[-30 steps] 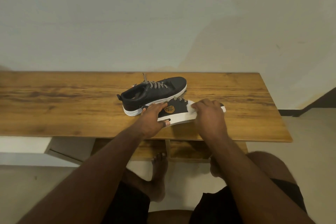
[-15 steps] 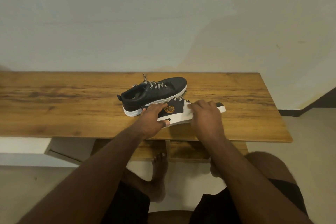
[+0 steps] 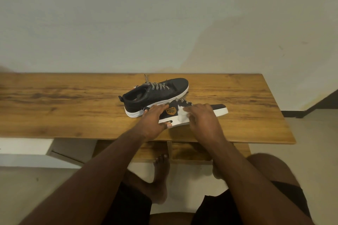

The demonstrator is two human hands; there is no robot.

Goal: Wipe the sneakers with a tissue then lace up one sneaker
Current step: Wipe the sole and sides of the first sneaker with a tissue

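Near sneaker [image 3: 215,110]: on table [image 3: 73,104] front edge, left hand [image 3: 152,121] gripping heel. Right hand [image 3: 200,118] pinching tissue [image 3: 181,114], slid heelward since a second ago; wiping ongoing. Far sneaker [image 3: 155,93]: behind, touching. Lacing pending.

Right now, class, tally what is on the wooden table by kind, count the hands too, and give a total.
Sneakers: 2, the far sneaker and the near sneaker
Tissues: 1, the tissue
Hands: 2, the left hand and the right hand
Total: 5
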